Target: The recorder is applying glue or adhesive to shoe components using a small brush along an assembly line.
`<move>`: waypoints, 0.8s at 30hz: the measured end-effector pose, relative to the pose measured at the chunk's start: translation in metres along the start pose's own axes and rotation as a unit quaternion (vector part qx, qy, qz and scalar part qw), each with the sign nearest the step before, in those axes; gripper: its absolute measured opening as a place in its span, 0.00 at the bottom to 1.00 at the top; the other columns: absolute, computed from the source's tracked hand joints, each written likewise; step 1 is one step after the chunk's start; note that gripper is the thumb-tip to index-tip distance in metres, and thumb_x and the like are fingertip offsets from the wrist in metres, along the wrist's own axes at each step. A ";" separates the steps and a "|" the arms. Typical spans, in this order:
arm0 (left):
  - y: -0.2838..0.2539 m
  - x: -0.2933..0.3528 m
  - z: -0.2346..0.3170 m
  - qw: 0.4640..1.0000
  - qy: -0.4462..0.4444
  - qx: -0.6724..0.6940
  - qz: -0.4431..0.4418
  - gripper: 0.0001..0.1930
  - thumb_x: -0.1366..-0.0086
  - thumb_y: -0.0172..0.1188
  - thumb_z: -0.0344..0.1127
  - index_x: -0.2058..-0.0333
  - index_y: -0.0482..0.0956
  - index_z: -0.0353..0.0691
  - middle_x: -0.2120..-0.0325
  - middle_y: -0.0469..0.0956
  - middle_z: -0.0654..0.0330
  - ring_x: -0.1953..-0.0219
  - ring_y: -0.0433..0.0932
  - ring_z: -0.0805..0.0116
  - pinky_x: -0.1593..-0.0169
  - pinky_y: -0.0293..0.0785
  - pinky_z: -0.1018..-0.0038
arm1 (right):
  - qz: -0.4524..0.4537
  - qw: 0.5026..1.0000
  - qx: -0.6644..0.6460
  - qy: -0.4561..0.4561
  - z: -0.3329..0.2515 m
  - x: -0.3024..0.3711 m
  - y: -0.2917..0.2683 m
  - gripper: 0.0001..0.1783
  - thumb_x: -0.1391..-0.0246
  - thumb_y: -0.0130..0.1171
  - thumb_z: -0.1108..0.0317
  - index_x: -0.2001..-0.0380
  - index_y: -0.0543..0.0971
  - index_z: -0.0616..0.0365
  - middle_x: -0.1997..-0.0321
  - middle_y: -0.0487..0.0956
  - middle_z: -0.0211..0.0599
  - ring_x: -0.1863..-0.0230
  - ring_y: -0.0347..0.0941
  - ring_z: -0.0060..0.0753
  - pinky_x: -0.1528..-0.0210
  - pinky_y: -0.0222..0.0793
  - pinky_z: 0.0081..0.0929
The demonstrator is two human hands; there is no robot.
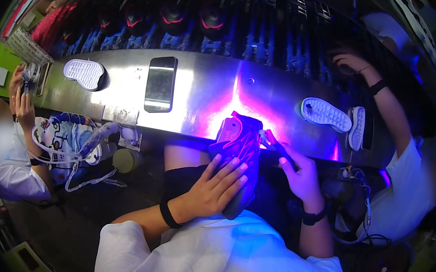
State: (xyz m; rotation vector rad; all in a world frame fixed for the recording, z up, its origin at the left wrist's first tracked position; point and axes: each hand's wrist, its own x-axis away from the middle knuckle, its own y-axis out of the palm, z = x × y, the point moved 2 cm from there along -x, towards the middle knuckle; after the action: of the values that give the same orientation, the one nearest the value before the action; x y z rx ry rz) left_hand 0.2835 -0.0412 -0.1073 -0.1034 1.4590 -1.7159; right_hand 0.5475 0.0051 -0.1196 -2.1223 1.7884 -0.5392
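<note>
A dark shoe upper [246, 150] with glowing red-pink edge lines stands over my lap at the bench's front edge, lit violet. My left hand [211, 187] lies across its near side with fingers spread; its thumb is hidden, and it appears to hold the shoe steady. At the shoe's right side, my right hand [303, 176] pinches a slim brush-like tool [268, 138] whose pale tip is close to or touching the upper. Glare keeps me from telling which.
On the metal bench [200, 101] lie a phone [160, 84], a white sole [84, 73] at left and two soles [325, 114] at right. Behind runs a dark conveyor [274, 29] carrying several shoes [212, 21]. Co-workers sit on both sides, one with an arm [395, 111] reaching toward the conveyor.
</note>
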 end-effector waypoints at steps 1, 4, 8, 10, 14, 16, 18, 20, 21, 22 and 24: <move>0.001 0.000 -0.001 1.000 -0.001 0.000 0.001 0.22 0.35 0.55 0.32 0.43 0.74 0.32 0.40 0.73 0.44 0.33 0.69 0.47 0.30 0.55 0.39 | -0.001 1.000 0.001 0.000 0.000 0.006 0.001 0.22 0.37 0.62 0.68 0.40 0.78 0.56 0.54 0.85 0.46 0.57 0.83 0.33 0.52 0.75 0.31; 0.004 0.000 -0.003 1.000 0.013 -0.002 -0.003 0.23 0.34 0.55 0.32 0.42 0.73 0.31 0.39 0.73 0.44 0.33 0.69 0.47 0.30 0.55 0.39 | -0.015 0.998 -0.060 0.005 0.003 0.014 0.007 0.24 0.35 0.61 0.67 0.38 0.76 0.60 0.55 0.84 0.37 0.56 0.76 0.21 0.49 0.72 0.27; 0.005 0.000 -0.003 1.000 0.024 -0.009 -0.014 0.24 0.34 0.54 0.33 0.41 0.72 0.31 0.38 0.72 0.44 0.33 0.69 0.46 0.30 0.56 0.39 | 0.001 0.999 -0.028 -0.037 0.003 0.017 0.009 0.24 0.36 0.61 0.68 0.38 0.75 0.60 0.58 0.83 0.35 0.59 0.76 0.21 0.50 0.73 0.26; 0.005 -0.001 -0.003 0.999 0.025 -0.010 -0.018 0.24 0.34 0.54 0.33 0.40 0.71 0.31 0.38 0.71 0.44 0.33 0.69 0.46 0.30 0.56 0.39 | 0.000 0.999 -0.019 -0.034 0.002 0.021 0.010 0.24 0.36 0.61 0.69 0.38 0.76 0.59 0.59 0.83 0.34 0.60 0.76 0.20 0.51 0.73 0.26; 0.003 -0.006 -0.003 0.999 0.023 -0.001 -0.025 0.24 0.36 0.56 0.32 0.42 0.72 0.31 0.39 0.72 0.42 0.34 0.69 0.44 0.31 0.55 0.37 | -0.032 0.992 -0.124 0.012 0.005 0.051 0.014 0.25 0.36 0.61 0.69 0.37 0.75 0.61 0.63 0.81 0.31 0.63 0.75 0.20 0.54 0.73 0.24; 0.002 -0.007 -0.003 0.999 0.023 0.005 -0.025 0.23 0.37 0.57 0.32 0.44 0.73 0.30 0.40 0.73 0.41 0.34 0.70 0.43 0.31 0.55 0.36 | -0.060 0.984 -0.160 0.050 0.013 0.074 0.013 0.25 0.36 0.61 0.68 0.37 0.74 0.62 0.64 0.80 0.30 0.63 0.75 0.19 0.55 0.73 0.24; 0.003 -0.009 0.000 0.999 0.022 -0.004 -0.029 0.25 0.35 0.53 0.33 0.40 0.71 0.30 0.38 0.70 0.43 0.33 0.68 0.45 0.30 0.55 0.37 | -0.098 0.978 -0.179 0.046 0.015 0.092 0.008 0.25 0.37 0.62 0.70 0.37 0.74 0.61 0.65 0.80 0.28 0.65 0.74 0.17 0.58 0.74 0.23; 0.004 -0.013 0.002 0.999 0.017 -0.005 -0.035 0.25 0.35 0.54 0.33 0.40 0.71 0.30 0.38 0.70 0.42 0.32 0.67 0.45 0.30 0.54 0.37 | -0.099 0.981 -0.163 0.040 0.013 0.089 0.001 0.25 0.35 0.61 0.71 0.36 0.73 0.61 0.64 0.80 0.28 0.65 0.74 0.17 0.58 0.73 0.22; 0.005 -0.014 0.004 0.999 0.010 -0.007 -0.037 0.25 0.35 0.54 0.33 0.40 0.71 0.30 0.38 0.70 0.41 0.32 0.67 0.45 0.30 0.54 0.37 | -0.091 0.981 -0.162 0.053 0.010 0.078 -0.001 0.25 0.35 0.60 0.70 0.36 0.73 0.61 0.64 0.80 0.27 0.65 0.74 0.17 0.58 0.73 0.21; 0.006 -0.017 0.006 0.999 0.016 -0.004 -0.040 0.25 0.35 0.54 0.33 0.40 0.71 0.30 0.38 0.70 0.41 0.32 0.67 0.45 0.30 0.54 0.37 | -0.081 0.981 -0.162 0.066 0.007 0.068 -0.003 0.25 0.34 0.60 0.70 0.36 0.73 0.61 0.64 0.80 0.27 0.65 0.73 0.17 0.58 0.72 0.21; 0.008 -0.022 0.009 1.000 -0.015 0.007 -0.017 0.25 0.36 0.55 0.34 0.41 0.71 0.30 0.38 0.69 0.40 0.32 0.67 0.43 0.31 0.53 0.36 | -0.064 0.980 -0.179 0.067 0.001 0.054 -0.005 0.24 0.34 0.58 0.71 0.35 0.73 0.60 0.62 0.78 0.26 0.64 0.72 0.17 0.56 0.72 0.20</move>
State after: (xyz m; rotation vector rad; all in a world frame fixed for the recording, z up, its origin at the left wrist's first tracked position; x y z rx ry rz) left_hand 0.3069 -0.0339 -0.1013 -0.1469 1.4317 -1.7449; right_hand 0.5599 -0.0473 -0.1134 -2.5079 1.9545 -0.4264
